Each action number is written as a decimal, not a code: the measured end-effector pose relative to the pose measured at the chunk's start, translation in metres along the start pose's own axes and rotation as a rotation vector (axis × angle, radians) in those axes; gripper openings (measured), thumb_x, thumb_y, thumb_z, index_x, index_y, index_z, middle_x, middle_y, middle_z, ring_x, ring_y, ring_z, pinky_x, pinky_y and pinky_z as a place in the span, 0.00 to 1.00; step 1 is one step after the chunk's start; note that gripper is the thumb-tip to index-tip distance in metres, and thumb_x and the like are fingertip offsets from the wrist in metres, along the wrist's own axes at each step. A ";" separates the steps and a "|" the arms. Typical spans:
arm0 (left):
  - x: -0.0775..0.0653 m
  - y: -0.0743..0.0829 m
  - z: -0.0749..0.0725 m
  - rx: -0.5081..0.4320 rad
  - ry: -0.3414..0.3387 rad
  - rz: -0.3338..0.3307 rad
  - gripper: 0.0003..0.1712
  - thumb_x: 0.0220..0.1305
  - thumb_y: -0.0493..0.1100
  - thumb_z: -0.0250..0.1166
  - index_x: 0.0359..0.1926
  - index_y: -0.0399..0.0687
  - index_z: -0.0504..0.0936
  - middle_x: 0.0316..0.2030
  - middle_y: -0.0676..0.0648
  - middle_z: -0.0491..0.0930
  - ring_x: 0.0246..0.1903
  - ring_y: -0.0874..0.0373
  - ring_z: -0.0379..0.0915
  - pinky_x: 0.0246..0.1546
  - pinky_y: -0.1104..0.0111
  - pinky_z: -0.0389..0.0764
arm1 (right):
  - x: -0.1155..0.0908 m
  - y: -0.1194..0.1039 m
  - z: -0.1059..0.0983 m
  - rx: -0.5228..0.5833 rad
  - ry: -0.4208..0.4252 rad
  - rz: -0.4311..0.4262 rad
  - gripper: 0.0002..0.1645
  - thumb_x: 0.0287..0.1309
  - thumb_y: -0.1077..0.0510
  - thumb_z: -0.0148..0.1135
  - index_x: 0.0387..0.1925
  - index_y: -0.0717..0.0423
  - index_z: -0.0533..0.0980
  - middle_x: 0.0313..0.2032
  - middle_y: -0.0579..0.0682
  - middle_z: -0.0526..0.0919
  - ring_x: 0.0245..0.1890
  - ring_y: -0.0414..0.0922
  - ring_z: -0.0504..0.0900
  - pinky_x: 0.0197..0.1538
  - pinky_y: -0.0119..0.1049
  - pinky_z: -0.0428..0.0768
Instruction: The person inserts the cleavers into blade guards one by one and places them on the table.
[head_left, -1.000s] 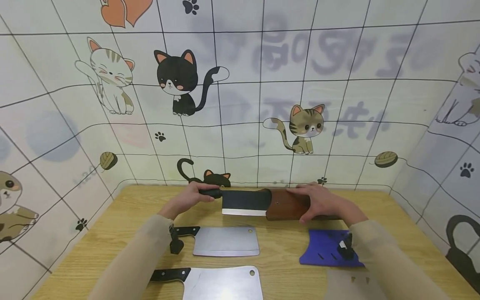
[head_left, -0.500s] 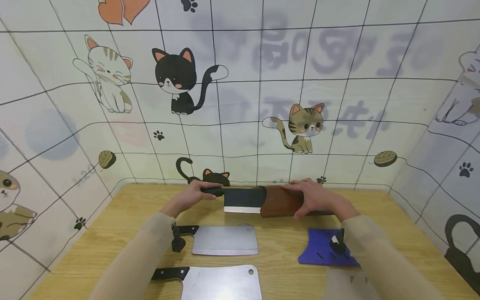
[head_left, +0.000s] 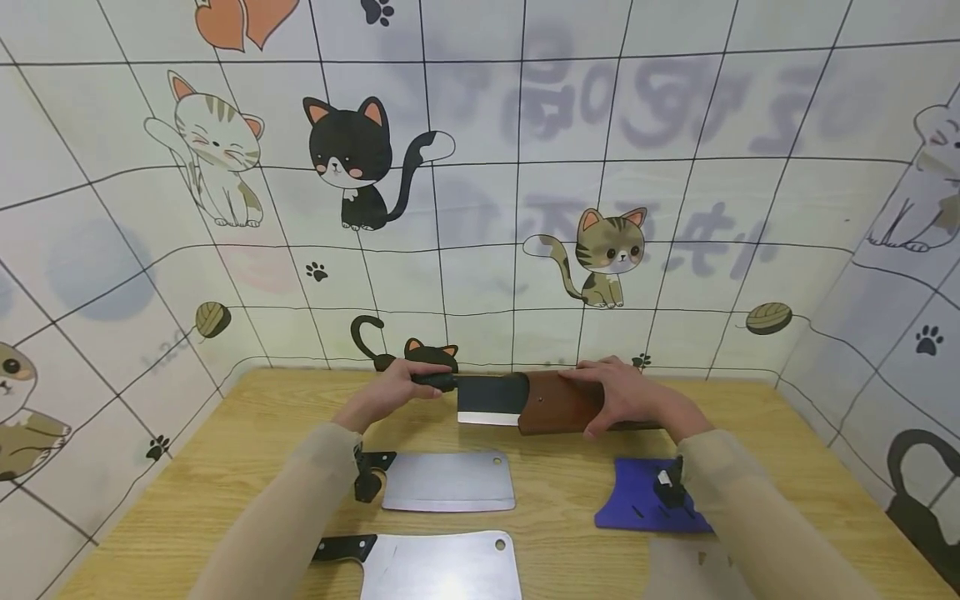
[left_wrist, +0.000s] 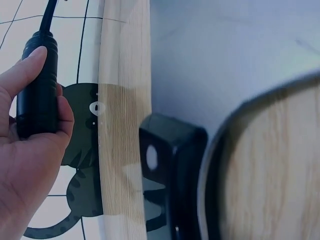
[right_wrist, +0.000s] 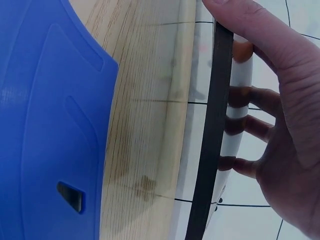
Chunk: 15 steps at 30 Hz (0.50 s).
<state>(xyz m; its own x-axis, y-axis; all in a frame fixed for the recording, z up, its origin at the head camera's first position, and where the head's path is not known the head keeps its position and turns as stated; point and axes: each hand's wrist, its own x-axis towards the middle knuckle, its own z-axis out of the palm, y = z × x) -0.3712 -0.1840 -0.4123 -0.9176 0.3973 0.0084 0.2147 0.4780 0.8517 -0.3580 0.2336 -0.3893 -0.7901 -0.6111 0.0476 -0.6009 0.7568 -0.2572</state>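
My left hand (head_left: 393, 390) grips the black handle (left_wrist: 37, 100) of a cleaver, thumb laid along it. The cleaver's dark blade (head_left: 491, 392) has a bright strip along its lower edge. Its far part is hidden inside a brown leather sheath (head_left: 558, 402). Fingers above and thumb below, my right hand (head_left: 626, 393) holds that sheath around its right part. In the right wrist view, a narrow dark edge (right_wrist: 215, 110) runs beside the thumb, and the fingers are mirrored in a shiny face behind it. Both hands are over the back of the table.
Two silver cleavers with black handles, a smaller one (head_left: 450, 482) and a larger one (head_left: 442, 567), lie on the wooden table (head_left: 570, 542) in front. A slotted blue guard (head_left: 637, 504) and a pale flat piece (head_left: 678, 571) lie at the right. A cat-printed wall (head_left: 480, 200) rises behind.
My left hand has moved right with the cleaver, and the sheath in my right hand has shifted left. Less of the blade shows outside the sheath.
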 end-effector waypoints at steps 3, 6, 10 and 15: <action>0.002 0.001 0.004 -0.009 0.001 0.006 0.27 0.67 0.38 0.69 0.67 0.53 0.80 0.70 0.46 0.71 0.64 0.49 0.69 0.60 0.53 0.66 | 0.000 -0.001 0.000 -0.003 0.001 0.005 0.62 0.34 0.38 0.85 0.73 0.49 0.71 0.69 0.68 0.68 0.64 0.68 0.66 0.58 0.69 0.67; 0.005 0.001 0.007 -0.023 0.003 0.013 0.27 0.67 0.37 0.69 0.67 0.52 0.81 0.69 0.45 0.72 0.66 0.47 0.67 0.63 0.52 0.66 | 0.002 -0.002 0.000 -0.007 -0.003 0.015 0.62 0.34 0.38 0.86 0.73 0.48 0.70 0.69 0.67 0.68 0.65 0.67 0.65 0.59 0.68 0.67; 0.009 0.002 0.009 -0.058 -0.009 0.030 0.29 0.67 0.35 0.69 0.68 0.45 0.78 0.66 0.40 0.74 0.61 0.47 0.71 0.59 0.55 0.69 | 0.007 -0.004 0.000 -0.022 -0.004 0.006 0.61 0.35 0.39 0.85 0.74 0.47 0.70 0.69 0.65 0.69 0.65 0.66 0.65 0.59 0.68 0.67; 0.016 0.001 0.012 -0.082 -0.021 0.034 0.30 0.65 0.35 0.70 0.68 0.43 0.78 0.65 0.39 0.74 0.55 0.49 0.73 0.54 0.59 0.70 | 0.012 -0.007 -0.001 -0.043 -0.016 -0.006 0.61 0.35 0.39 0.85 0.73 0.48 0.70 0.68 0.64 0.70 0.65 0.66 0.66 0.59 0.67 0.68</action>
<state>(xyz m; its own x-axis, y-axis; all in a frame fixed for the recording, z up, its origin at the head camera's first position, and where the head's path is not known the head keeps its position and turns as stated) -0.3818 -0.1677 -0.4178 -0.9029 0.4290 0.0278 0.2169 0.3987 0.8911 -0.3632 0.2216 -0.3864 -0.7847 -0.6190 0.0334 -0.6104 0.7622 -0.2157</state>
